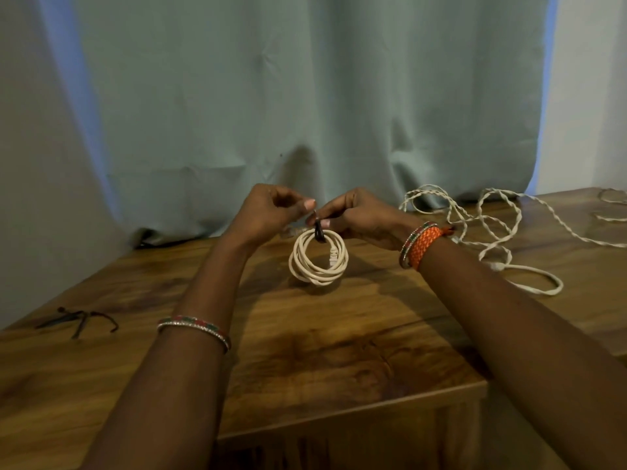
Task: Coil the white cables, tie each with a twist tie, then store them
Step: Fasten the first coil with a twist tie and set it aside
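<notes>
A white cable wound into a small round coil (317,262) hangs upright just above the wooden table (305,351). A black twist tie (319,232) wraps the top of the coil. My left hand (271,208) and my right hand (359,215) meet over it, and the fingertips of both pinch the tie's ends. One white plug hangs inside the coil. A long, loose white cable (488,232) lies tangled on the table to the right of my right wrist.
Several spare black twist ties (81,320) lie on the table at the left. A pale green curtain (305,96) hangs right behind the table. More white cable (610,205) shows at the far right edge. The table's front edge runs below my forearms.
</notes>
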